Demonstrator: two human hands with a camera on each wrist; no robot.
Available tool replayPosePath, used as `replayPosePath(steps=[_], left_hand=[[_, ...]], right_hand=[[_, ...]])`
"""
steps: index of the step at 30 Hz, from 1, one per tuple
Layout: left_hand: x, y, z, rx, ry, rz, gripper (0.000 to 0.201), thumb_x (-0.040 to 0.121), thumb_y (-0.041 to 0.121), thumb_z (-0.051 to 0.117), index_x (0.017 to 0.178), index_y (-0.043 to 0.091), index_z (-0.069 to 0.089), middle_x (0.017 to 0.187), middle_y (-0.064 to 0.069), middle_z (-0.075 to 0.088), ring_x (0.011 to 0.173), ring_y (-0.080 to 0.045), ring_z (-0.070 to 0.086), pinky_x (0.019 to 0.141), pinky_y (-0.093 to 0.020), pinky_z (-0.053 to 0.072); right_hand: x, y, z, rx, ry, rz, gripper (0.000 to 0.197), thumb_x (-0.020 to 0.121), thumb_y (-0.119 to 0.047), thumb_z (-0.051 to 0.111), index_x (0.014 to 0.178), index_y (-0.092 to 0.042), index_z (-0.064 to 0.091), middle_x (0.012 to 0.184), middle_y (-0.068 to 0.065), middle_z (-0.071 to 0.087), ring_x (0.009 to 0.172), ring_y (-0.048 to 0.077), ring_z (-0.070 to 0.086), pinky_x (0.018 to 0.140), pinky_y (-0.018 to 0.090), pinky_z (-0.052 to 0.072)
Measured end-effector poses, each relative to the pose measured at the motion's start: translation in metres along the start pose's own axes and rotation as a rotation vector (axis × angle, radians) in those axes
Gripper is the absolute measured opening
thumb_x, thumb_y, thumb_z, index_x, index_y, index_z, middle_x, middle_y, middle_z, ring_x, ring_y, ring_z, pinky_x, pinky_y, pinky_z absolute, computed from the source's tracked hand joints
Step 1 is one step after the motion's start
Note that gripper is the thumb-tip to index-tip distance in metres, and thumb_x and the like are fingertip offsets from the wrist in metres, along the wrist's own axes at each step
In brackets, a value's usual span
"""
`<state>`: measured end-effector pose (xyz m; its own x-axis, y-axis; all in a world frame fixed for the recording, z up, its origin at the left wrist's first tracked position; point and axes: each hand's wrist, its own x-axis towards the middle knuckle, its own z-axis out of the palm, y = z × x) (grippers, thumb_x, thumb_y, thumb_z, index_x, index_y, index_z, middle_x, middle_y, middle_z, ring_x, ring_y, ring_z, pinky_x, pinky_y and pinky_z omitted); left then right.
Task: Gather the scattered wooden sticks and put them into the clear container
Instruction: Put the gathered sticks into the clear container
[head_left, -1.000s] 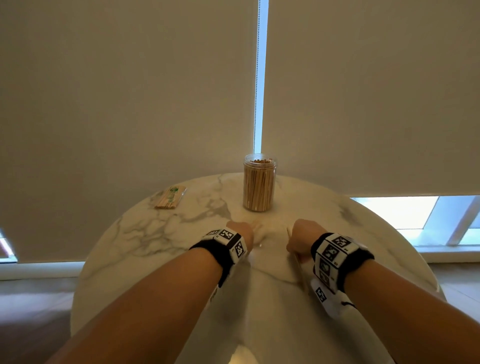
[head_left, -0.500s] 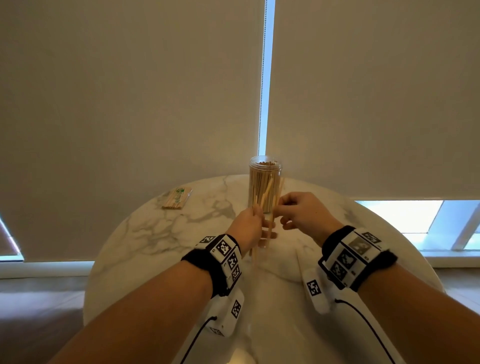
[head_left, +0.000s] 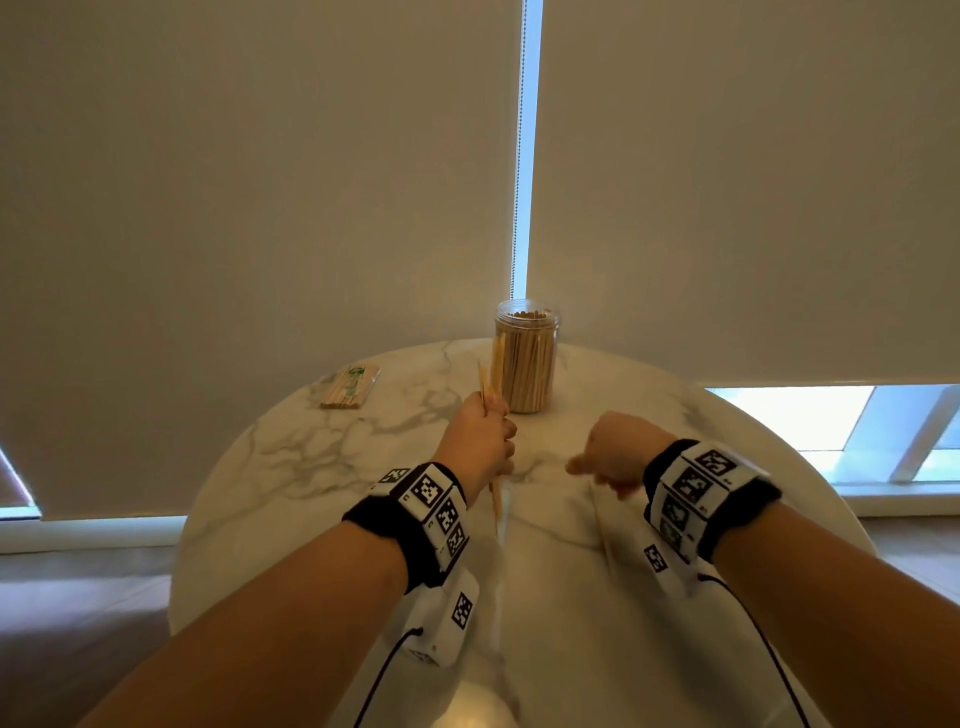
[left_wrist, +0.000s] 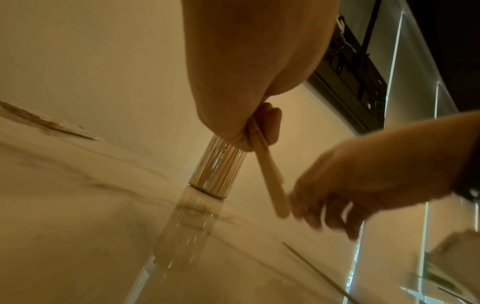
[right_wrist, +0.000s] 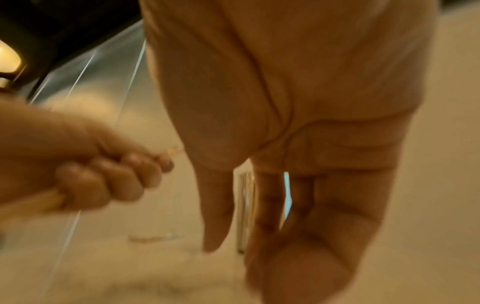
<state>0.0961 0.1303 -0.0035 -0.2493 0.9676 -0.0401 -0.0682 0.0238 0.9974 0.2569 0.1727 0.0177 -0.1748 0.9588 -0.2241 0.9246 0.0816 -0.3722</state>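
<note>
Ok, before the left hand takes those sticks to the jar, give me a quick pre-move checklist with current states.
1. Left hand grips the sticks: ok.
2. Sticks bundled, none slipping: cannot tell.
3. Clear container upright on the table: ok.
4. Container mouth uncovered: ok.
5. Room inside the container: cannot tell; it looks nearly full.
6. Right hand empty, clear of the path: ok.

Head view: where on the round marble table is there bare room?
Bare: the round marble table left of the left hand, below the flat stick packet; also the right edge. Crowded: between the clear stick-filled jar and the right hand.
</note>
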Motion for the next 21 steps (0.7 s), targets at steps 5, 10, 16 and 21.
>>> replayPosePath(steps=[5,10,16,21], left_hand=[[-0.002,0.006,0.0,-0.159,-0.013,-0.062,0.018,0.098,0.006,0.029,0.095,0.014,0.045,0.059,0.002,0.037,0.044,-0.009,0.028,0.042,-0.023,0.026],[-0.001,0.004,0.001,-0.213,-0.065,-0.098,0.026,0.107,0.033,0.035,0.086,0.017,0.04,0.054,0.006,0.03,0.043,-0.008,0.022,0.04,-0.022,0.022],[0.003,-0.002,0.004,-0.224,-0.059,-0.045,0.024,0.108,0.026,0.03,0.099,0.011,0.047,0.068,-0.003,0.055,0.052,-0.013,0.051,0.052,-0.028,0.05],[0.022,-0.001,0.008,-0.124,-0.011,-0.044,0.034,0.108,0.032,0.029,0.113,0.011,0.055,0.109,-0.007,0.071,0.099,-0.023,0.069,0.081,-0.044,0.06]], right_hand=[[-0.001,0.01,0.012,-0.145,-0.157,0.041,0.028,0.086,-0.022,0.075,0.102,0.001,0.074,0.097,0.013,0.075,0.082,0.027,0.07,0.088,0.04,0.059],[-0.003,0.001,0.017,-0.273,-0.156,-0.001,0.02,0.09,-0.015,0.066,0.099,0.002,0.071,0.103,0.013,0.073,0.1,0.029,0.07,0.092,0.041,0.057],[0.007,0.005,0.011,-0.068,-0.05,-0.049,0.023,0.092,-0.023,0.063,0.077,-0.006,0.067,0.075,0.005,0.071,0.073,0.024,0.073,0.069,0.03,0.061],[0.017,-0.016,-0.019,0.562,0.276,-0.322,0.012,0.091,-0.019,0.063,0.087,-0.011,0.07,0.08,0.003,0.071,0.069,0.014,0.065,0.054,0.022,0.053]])
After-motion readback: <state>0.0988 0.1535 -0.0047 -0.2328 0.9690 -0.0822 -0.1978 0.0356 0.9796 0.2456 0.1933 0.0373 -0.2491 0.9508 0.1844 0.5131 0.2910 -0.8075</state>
